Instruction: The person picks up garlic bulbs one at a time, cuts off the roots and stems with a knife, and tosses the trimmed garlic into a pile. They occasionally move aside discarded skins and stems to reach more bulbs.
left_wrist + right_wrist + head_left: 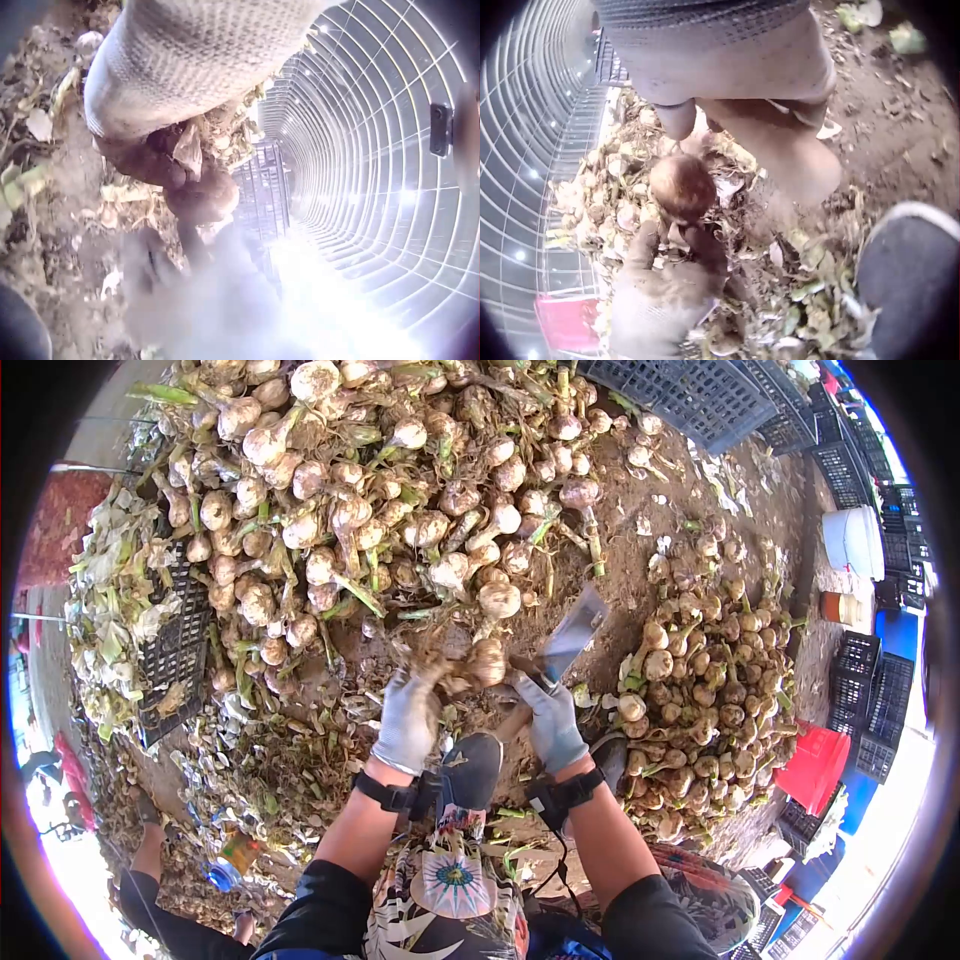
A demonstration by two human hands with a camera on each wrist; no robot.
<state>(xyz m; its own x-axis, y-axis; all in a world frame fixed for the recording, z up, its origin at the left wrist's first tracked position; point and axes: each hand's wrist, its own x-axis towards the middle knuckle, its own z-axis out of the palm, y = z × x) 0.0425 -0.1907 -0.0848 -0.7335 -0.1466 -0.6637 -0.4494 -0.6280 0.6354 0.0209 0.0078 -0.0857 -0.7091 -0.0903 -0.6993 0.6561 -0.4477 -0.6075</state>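
Observation:
My gloved left hand point(407, 722) holds a garlic bulb point(487, 662) by its stalk and roots, fingers curled round it. In the right wrist view the brownish bulb point(682, 187) stands above the left hand's fingertips. My gloved right hand point(550, 724) grips the handle of a wide metal blade point(575, 632), close to the right side of the bulb. The blade points up and away in the head view. In the left wrist view the bulb point(201, 196) is partly blurred, below the white glove.
A big heap of garlic with stalks point(350, 510) lies ahead; another heap point(710, 700) is at the right. A black crate point(175, 650) stands left, a grey crate point(690, 400) at the top. A shoe point(470, 772) is between the hands. Another person's leg point(148, 852) shows lower left.

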